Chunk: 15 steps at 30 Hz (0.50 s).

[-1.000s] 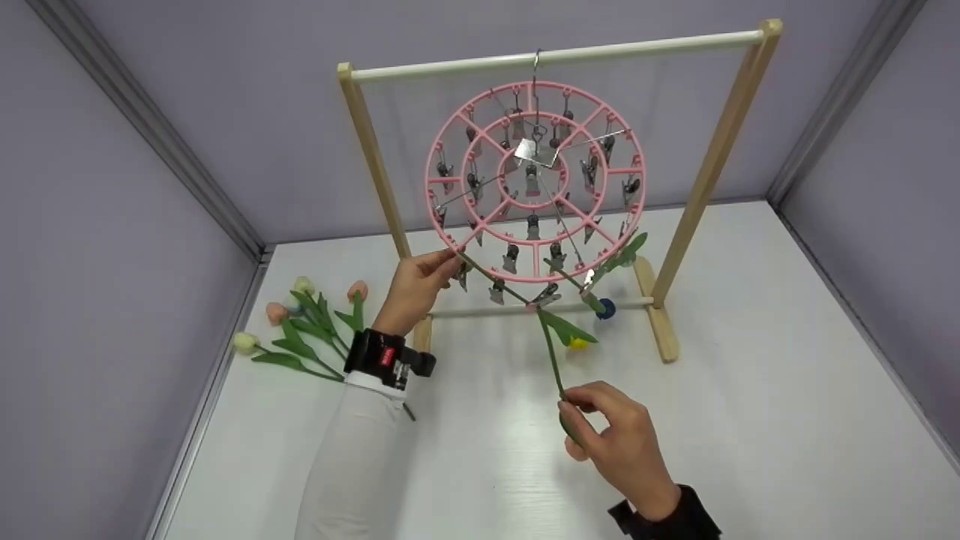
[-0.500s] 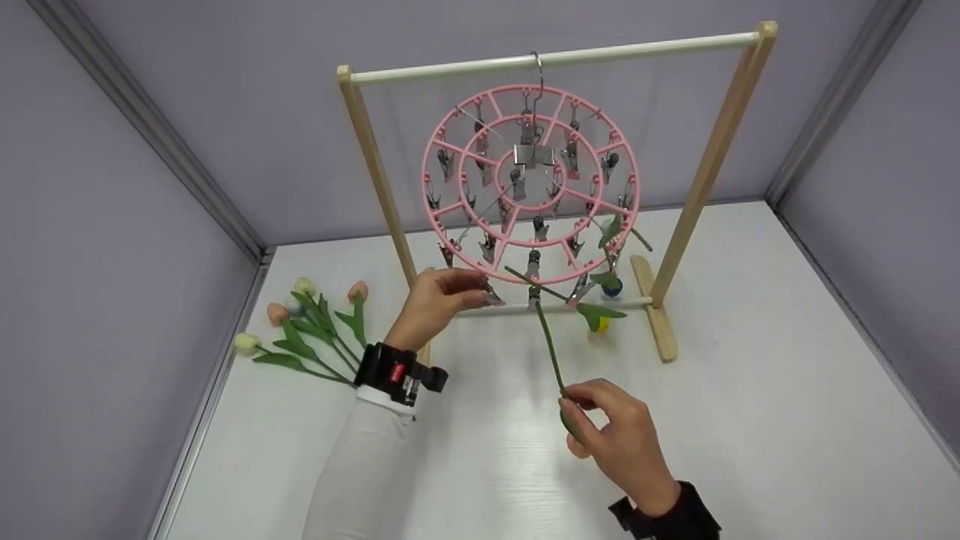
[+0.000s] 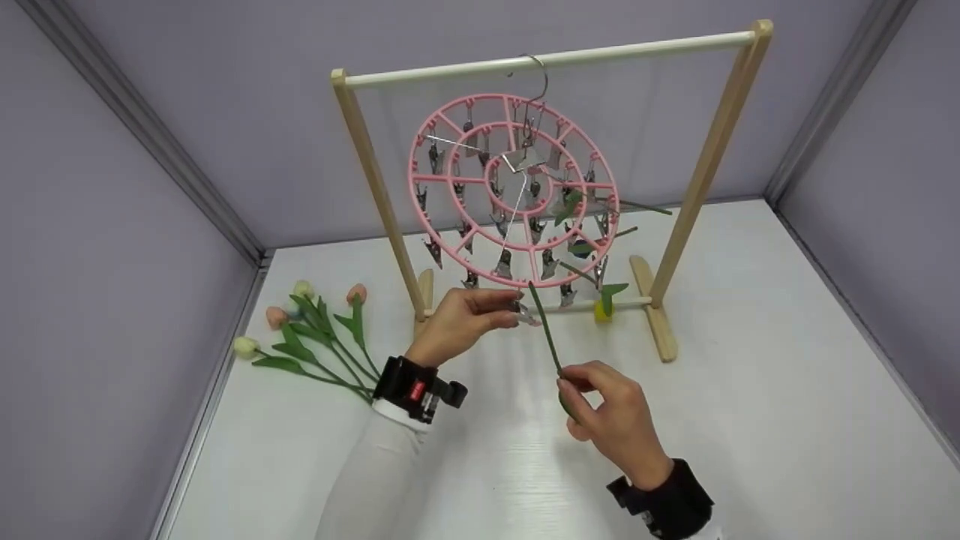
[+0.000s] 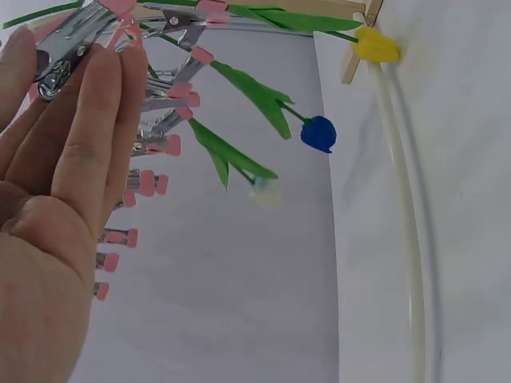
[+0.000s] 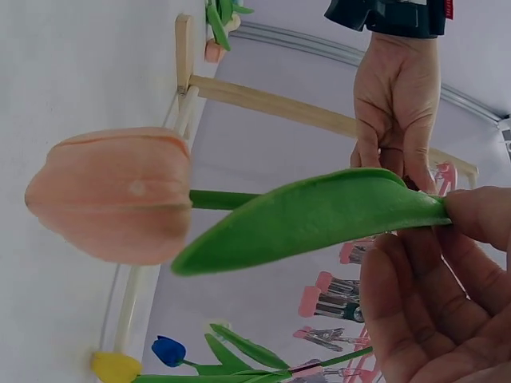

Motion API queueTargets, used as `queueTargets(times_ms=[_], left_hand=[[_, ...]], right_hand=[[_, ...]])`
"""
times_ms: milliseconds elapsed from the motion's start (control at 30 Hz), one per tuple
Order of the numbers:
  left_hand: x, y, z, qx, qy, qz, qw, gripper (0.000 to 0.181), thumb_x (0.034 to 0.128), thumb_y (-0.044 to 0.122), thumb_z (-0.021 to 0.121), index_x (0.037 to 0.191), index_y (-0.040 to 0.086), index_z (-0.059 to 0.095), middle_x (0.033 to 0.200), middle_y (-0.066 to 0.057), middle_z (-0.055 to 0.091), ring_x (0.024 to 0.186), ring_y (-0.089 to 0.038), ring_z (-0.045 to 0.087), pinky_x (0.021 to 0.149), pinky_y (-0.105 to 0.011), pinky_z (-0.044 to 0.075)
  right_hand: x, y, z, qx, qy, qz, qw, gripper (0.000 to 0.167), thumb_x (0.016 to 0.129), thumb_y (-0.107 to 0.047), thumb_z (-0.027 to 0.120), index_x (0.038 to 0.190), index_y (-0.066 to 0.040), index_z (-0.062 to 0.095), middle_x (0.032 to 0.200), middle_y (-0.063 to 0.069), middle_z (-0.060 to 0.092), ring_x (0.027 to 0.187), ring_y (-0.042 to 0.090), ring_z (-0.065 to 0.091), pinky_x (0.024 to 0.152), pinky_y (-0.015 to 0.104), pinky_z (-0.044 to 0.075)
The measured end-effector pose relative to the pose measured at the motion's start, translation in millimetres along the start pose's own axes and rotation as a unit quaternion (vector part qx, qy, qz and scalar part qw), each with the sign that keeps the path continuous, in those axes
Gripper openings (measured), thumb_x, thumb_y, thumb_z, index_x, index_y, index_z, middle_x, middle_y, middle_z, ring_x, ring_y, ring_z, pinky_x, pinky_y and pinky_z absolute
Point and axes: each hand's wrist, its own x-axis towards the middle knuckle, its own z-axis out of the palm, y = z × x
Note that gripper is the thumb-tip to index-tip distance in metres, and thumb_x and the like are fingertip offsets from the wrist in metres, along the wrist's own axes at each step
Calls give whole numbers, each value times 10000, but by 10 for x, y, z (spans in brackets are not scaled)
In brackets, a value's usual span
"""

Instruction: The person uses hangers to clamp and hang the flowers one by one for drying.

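Observation:
Pinched between the fingers of my left hand is a metal clip at the front rim of the pink round clip hanger. My right hand grips a peach tulip by its stem, with the blossom pointing down and the stem end up beside that clip. Whether stem and clip touch, I cannot tell. On the hanger's right side hang a yellow tulip, a blue tulip and a pale tulip, their stems held by clips.
A wooden stand with a white top rod carries the hanger by its hook. Several loose tulips lie on the white table at the left. Grey panels enclose the table.
The hanger has turned, its front rim swinging right and the clipped tulips shifting right and back. My left hand has moved right and lower. My right hand has risen slightly with the peach tulip.

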Motion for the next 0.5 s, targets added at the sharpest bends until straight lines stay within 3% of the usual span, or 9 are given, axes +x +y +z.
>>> queueTargets(times_ms=[133,233,367,500], left_hand=[[-5,27,132,-254,266,73,9993,296,939,129,697,1223,42,696,1096,-89,723,948,-249,711,858,-360,558],[-20,25,284,-788,763,166,9938,266,954,97,672,1205,13,697,1072,-99,725,920,-276,712,838,-387,566],[-50,14,516,-1543,1510,409,9756,294,958,92,656,1201,-73,667,1068,-209,703,870,-250,717,813,-413,573],[-63,-21,701,-2021,1928,753,9573,351,946,97,642,1187,-158,627,1076,-324,657,847,-232,722,802,-432,574]], right_hand=[[55,74,3,65,55,76,9999,141,885,-25,739,1017,-69,714,934,-73,678,811,68,649,726,195,532],[90,122,4,178,163,155,9996,138,885,-14,737,1016,-52,716,931,-65,683,804,79,655,725,180,529],[147,152,19,274,360,205,9988,123,897,-23,724,1018,-47,718,940,-53,689,803,93,662,720,185,532],[213,155,44,303,541,196,9979,103,911,-39,712,1014,-39,714,945,-26,689,821,109,669,732,206,540]])
